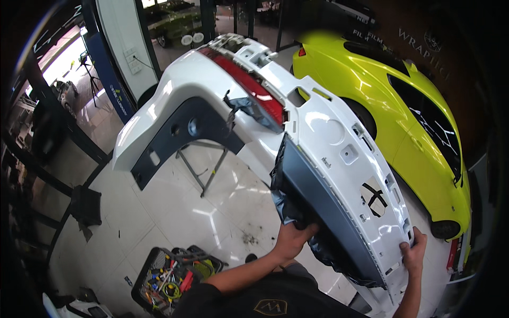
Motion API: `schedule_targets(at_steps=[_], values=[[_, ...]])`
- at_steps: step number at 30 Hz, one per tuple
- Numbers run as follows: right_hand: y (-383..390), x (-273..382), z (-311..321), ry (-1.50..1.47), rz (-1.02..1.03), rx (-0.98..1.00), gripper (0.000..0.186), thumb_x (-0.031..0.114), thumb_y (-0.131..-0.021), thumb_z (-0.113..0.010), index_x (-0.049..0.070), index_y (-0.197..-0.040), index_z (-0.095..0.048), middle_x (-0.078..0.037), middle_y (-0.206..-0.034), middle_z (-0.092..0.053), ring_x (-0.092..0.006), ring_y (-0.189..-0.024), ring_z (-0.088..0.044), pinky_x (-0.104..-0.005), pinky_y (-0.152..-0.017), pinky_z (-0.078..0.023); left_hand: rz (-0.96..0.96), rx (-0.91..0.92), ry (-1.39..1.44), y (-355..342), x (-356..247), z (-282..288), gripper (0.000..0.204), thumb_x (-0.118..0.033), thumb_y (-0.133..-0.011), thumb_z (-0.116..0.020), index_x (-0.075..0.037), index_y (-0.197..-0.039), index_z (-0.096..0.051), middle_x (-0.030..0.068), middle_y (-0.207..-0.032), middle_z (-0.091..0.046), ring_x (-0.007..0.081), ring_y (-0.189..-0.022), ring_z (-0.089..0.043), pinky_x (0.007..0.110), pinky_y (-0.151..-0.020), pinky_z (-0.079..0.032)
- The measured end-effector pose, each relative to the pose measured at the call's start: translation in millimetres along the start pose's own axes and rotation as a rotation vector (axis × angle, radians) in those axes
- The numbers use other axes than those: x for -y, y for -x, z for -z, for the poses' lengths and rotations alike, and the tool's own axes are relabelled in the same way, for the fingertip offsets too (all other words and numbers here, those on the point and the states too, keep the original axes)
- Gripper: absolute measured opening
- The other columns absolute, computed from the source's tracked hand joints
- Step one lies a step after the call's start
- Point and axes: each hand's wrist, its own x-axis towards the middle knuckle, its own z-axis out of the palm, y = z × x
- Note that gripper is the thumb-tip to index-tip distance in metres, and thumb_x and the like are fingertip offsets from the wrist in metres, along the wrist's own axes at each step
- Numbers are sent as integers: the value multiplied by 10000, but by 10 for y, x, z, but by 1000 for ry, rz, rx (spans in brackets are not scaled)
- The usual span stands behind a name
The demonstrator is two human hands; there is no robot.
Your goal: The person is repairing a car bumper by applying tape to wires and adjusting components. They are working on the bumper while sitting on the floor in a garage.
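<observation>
A large white car bumper [339,151] stretches diagonally before me, its inner side with slots and clip holes toward the right. Set along it are a red light strip [249,87] and a long grey-blue panel [323,188] with loose, crumpled dark film [328,254] along its near edge. At that film-lined edge, my left hand [294,241] is closed, thumb on top; its fingertips are hidden. My right hand [415,252] grips the bumper's right edge, thumb on the inner face. A scrap of film [244,105] hangs beside the red strip.
Below the bumper stands a metal trestle [204,164]. A black tool tray [143,278] full of hand tools sits on the tiled floor at lower left. Close on the right is a yellow-green car [387,106]. A dark box [87,205] lies at the left, near glass doors.
</observation>
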Motion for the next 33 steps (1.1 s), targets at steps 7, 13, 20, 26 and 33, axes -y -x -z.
schedule_targets(at_steps=[7,13,20,26,33], values=[[-987,607,-239,-87,212,-40,919,618,-623,-810,-78,-1194,-625,-148,-1036,-472,-300,-971,-508,-431,-909,-434,214,38,-4,-420,-636,619,389,-300,-1026,-683,25,-1239,-658,87,-1115,-703,184,-1012,-652,326,-922,-503],[-1803,1569,-488,-13,324,79,1047,835,-627,-724,-70,-1145,-632,-159,-987,-519,-292,-978,-498,-422,-879,-413,-39,-100,-121,-638,-371,1059,361,-332,-1049,-643,16,-1099,-724,105,-886,-698,154,-832,-666,307,-762,-525],[-2337,2923,-1102,9,479,262,943,855,-604,-738,-45,-853,-608,-103,-719,-507,-239,-709,-505,-390,-685,-418,-432,-266,-850,-1018,-378,1873,174,-148,-1009,-642,-13,-1052,-741,151,-977,-687,287,-900,-680,358,-799,-525],[-2850,3633,-1969,-10,785,200,787,809,-623,-766,48,-701,-584,-107,-554,-476,-301,-494,-520,-393,-530,-403,-389,-308,-963,-1131,-27,2874,328,-7,-906,-660,5,-1233,-648,129,-1196,-674,317,-1120,-643,466,-991,-497],[-3253,5279,-3057,48,1005,491,718,739,-713,-792,44,-731,-611,-128,-568,-584,-363,-540,-618,-434,-539,-471,-242,-537,220,-1631,-495,3829,497,-196,-969,-645,-9,-1411,-518,140,-1354,-594,318,-1223,-591,480,-1083,-455]])
